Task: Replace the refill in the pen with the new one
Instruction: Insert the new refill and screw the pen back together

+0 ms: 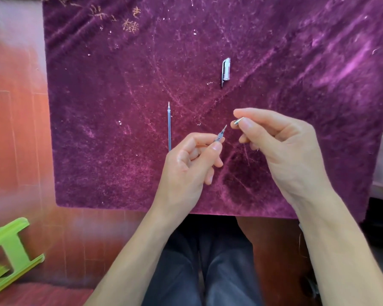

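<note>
My left hand (192, 160) grips the pen (219, 135), whose thin refill tip sticks out past the thumb and points up and right. Just to the right, my right hand (274, 140) pinches a small metal nose piece (238, 121) between thumb and forefinger, a short gap from the refill tip. A loose clear refill (169, 127) lies straight on the purple cloth (119, 107), left of my left hand, tip pointing away from me. The pen cap (225, 71) with its clip lies farther back, near the cloth's middle.
The purple velvet cloth covers a small table; its near edge runs just above my knees. A green plastic stool (9, 252) stands on the red tiled floor at the lower left. Bits of lint dot the cloth.
</note>
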`<state>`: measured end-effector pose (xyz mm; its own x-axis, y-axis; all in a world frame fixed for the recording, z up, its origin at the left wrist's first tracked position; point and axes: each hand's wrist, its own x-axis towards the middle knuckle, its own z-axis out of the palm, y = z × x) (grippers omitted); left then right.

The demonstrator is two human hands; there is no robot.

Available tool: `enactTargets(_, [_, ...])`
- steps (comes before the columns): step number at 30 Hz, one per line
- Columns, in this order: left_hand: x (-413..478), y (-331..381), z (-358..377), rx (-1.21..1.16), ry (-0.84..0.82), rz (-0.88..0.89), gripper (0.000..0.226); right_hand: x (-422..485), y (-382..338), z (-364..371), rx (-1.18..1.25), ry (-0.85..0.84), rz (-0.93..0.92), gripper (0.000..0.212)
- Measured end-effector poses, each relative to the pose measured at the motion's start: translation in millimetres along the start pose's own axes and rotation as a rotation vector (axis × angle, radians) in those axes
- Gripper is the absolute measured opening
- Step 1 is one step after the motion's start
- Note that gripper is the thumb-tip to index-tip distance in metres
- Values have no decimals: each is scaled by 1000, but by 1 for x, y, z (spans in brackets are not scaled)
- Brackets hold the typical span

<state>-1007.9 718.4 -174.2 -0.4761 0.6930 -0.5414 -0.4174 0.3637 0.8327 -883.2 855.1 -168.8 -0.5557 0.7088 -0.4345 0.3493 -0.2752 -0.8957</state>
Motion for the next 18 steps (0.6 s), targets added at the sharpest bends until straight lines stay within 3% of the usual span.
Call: enactTargets(18, [-12, -13, 15, 22, -61, -5, 14, -18, 6, -10, -25, 0, -34, 16])
